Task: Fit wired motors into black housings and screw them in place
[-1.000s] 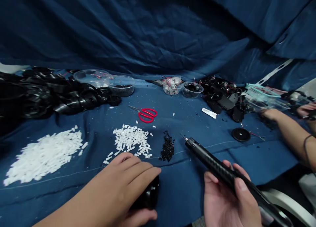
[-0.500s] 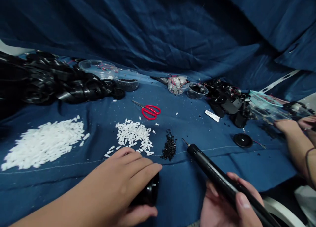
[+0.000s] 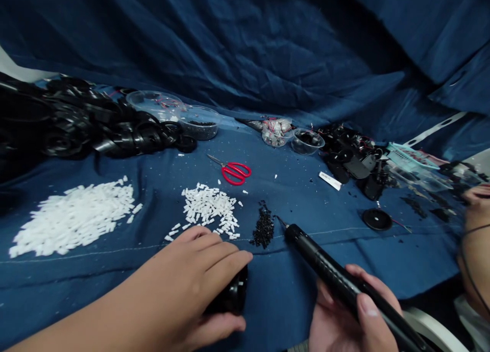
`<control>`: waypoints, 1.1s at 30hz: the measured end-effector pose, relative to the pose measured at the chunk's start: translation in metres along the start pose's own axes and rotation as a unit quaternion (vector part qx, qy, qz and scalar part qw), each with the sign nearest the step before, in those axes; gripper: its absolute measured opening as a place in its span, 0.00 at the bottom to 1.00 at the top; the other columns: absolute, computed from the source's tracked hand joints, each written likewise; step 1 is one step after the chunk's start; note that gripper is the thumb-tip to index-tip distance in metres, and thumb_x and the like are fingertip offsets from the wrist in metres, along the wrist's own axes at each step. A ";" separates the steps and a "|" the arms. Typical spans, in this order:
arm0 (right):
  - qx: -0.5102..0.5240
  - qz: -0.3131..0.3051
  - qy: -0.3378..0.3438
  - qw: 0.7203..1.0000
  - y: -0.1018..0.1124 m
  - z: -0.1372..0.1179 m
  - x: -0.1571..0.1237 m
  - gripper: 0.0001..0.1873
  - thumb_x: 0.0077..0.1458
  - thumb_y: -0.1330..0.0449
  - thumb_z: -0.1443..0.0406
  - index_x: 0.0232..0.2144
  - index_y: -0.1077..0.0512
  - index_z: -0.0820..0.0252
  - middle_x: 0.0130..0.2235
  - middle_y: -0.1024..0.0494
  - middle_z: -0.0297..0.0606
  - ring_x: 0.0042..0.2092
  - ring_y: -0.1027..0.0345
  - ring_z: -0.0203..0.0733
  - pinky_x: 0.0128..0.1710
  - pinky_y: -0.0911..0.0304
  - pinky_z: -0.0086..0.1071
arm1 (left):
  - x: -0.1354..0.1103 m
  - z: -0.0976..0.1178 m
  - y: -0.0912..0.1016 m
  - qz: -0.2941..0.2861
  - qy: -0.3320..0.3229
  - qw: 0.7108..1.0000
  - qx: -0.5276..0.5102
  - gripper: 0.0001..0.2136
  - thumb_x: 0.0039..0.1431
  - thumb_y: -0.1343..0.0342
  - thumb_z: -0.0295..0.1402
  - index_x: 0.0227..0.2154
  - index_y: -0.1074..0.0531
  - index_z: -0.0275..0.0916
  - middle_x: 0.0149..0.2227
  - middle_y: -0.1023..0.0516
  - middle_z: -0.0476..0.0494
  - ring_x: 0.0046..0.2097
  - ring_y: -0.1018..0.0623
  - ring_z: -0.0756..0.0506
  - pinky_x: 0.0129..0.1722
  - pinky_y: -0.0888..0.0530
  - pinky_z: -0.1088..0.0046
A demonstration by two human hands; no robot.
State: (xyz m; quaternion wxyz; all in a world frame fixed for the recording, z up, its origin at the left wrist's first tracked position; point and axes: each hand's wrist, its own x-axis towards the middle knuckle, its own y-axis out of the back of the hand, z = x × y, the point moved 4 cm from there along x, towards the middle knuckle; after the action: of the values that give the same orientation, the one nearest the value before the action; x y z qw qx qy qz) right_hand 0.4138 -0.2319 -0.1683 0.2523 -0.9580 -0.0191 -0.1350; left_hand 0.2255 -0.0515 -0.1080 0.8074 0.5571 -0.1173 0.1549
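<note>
My left hand [image 3: 199, 285] is wrapped over a black plastic part [image 3: 233, 293] near the front of the cloth; most of that part is hidden under my palm. My right hand [image 3: 356, 311] grips a black electric screwdriver [image 3: 333, 270], its thin bit pointing up and left. The bit's tip is close to the right edge of a small heap of tiny black screws [image 3: 263, 227]. Just beyond my left hand lies a heap of small white plastic pieces [image 3: 210, 209]. Red-handled scissors [image 3: 235, 172] rest behind that heap.
A larger white heap [image 3: 76, 216] spreads at left, before piled black plastic parts [image 3: 126, 132]. Clear tubs [image 3: 199, 124] stand at the back. A black round piece with a wire [image 3: 377, 219] lies right. Another person's arm [image 3: 476, 239] reaches in at the far right.
The screwdriver in my right hand has moved slightly left, its bit nearer the black screws. The other person's arm has drawn back to the right. My left hand stays on the black part.
</note>
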 end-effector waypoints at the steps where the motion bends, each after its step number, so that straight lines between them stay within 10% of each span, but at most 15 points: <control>1: -0.001 0.001 -0.002 1.000 0.001 0.000 0.000 0.09 0.50 0.30 0.65 0.37 0.17 0.55 0.42 0.20 0.41 0.32 0.28 0.40 0.17 0.32 0.26 | 0.000 0.000 0.000 0.002 0.000 1.000 -0.001 0.30 0.57 0.24 0.45 0.58 0.26 0.43 0.48 0.13 0.47 0.45 0.15 0.37 0.50 0.26 0.57; 18: -0.018 -0.056 0.000 0.998 0.028 0.010 0.011 0.10 0.54 0.30 0.66 0.40 0.16 0.56 0.45 0.19 0.45 0.36 0.24 0.48 0.18 0.30 0.32 | -0.002 -0.003 -0.003 -0.004 0.006 1.000 0.001 0.30 0.58 0.24 0.45 0.59 0.27 0.43 0.50 0.14 0.48 0.46 0.16 0.38 0.51 0.28 0.60; 33: -0.006 -0.017 0.007 1.000 0.011 -0.001 0.000 0.09 0.51 0.30 0.67 0.38 0.16 0.54 0.43 0.20 0.42 0.37 0.28 0.46 0.18 0.29 0.30 | -0.001 0.000 0.000 0.003 0.003 1.000 -0.003 0.28 0.59 0.26 0.44 0.58 0.26 0.43 0.49 0.13 0.46 0.46 0.16 0.37 0.51 0.27 0.58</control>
State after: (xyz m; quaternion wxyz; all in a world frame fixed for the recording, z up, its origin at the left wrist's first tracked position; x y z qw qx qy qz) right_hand 0.4151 -0.2418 -0.1729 0.2439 -0.9582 -0.0330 -0.1461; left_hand 0.2244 -0.0517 -0.1085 0.8089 0.5538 -0.1170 0.1590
